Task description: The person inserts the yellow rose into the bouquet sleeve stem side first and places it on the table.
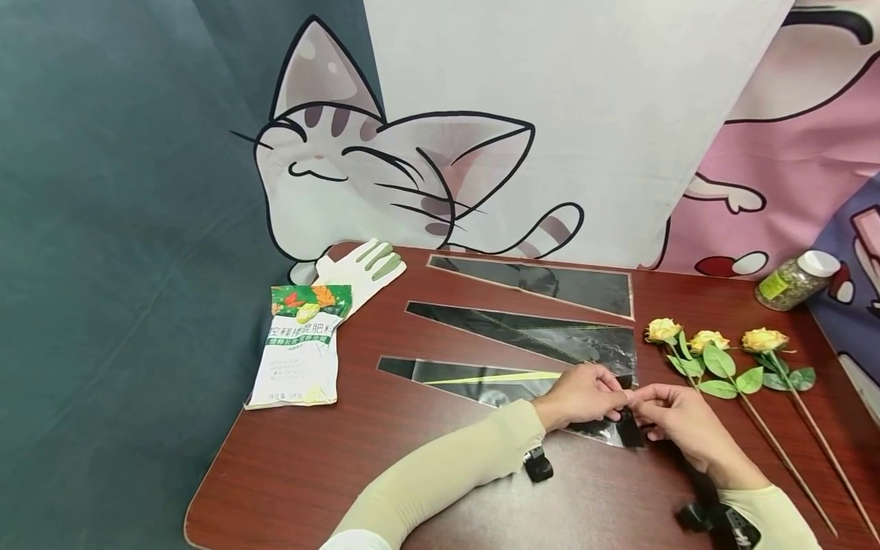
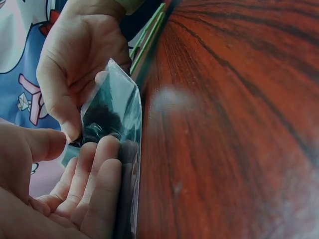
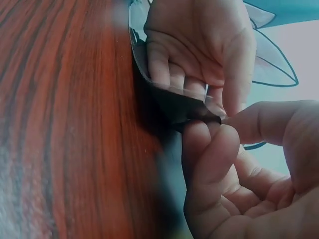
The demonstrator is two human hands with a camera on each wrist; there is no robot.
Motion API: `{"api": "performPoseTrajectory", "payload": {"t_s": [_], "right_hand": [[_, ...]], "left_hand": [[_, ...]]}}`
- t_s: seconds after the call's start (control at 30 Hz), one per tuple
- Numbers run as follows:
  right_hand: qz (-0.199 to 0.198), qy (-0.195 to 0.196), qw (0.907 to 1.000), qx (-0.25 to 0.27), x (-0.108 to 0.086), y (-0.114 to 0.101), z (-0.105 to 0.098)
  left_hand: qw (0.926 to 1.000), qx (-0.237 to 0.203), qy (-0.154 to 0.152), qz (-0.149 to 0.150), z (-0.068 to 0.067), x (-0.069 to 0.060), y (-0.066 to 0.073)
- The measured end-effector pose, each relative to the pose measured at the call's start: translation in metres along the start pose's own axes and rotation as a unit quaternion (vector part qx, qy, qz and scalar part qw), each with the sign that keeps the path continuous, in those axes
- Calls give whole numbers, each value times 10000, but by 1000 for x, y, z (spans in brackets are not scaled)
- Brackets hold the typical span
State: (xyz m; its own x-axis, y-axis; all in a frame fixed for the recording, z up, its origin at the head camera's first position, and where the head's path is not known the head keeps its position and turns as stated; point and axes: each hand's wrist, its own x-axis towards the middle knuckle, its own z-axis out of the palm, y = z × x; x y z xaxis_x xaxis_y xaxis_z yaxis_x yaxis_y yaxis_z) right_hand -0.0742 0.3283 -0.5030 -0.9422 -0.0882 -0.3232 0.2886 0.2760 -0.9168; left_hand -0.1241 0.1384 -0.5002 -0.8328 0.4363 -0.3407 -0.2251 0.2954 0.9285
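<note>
To the left of the near wrapper (image 1: 495, 388), a clear plastic one lying on the surface (image 1: 309, 473), there are a bag (image 1: 299, 359) with printed label and, farther back, a white glove (image 1: 371, 266); no hand touches them. Behind the near wrapper, the middle wrapper (image 1: 543, 334) and the far wrapper (image 1: 543, 284) are already laid out flat. Only the near wrapper is being handled, and I judge this work at its wide end to be unfinished; I cannot tell whether its layers are separated. At this right end, the left hand (image 1: 584, 393) pinches the film edge, its fingers loosely bent, with little gap to the thumb. Against it, the right hand (image 1: 681, 424) is nearly closed, pinching a corner between thumb and forefinger. To the right of the near wrapper, three yellow roses (image 1: 708, 341) lie outside any wrapper, and a jar (image 1: 794, 284) is farther back.
</note>
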Motion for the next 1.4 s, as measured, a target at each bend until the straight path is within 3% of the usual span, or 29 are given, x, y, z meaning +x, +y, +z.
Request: {"api": "performPoseTrajectory", "payload": {"t_s": [0.27,0.63,0.77,1.17,1.4], "right_hand": [[31,77,9993,-354,2,1,4],[4,-219,9996,183,3,2,-2],[-64,-239,9996,146,3,3,-3],[-187,314,9939,-1037,6,-1,12],[-284,501,9877,-1454,3,-2,8]], "left_hand": [[9998,-185,20,-115,0,1,0],[9992,-328,-10,-247,-1,5,-1],[9987,-354,18,-369,-1,4,0],[9995,49,268,-164,1,3,0],[9992,-279,273,33,0,3,-3]]}}
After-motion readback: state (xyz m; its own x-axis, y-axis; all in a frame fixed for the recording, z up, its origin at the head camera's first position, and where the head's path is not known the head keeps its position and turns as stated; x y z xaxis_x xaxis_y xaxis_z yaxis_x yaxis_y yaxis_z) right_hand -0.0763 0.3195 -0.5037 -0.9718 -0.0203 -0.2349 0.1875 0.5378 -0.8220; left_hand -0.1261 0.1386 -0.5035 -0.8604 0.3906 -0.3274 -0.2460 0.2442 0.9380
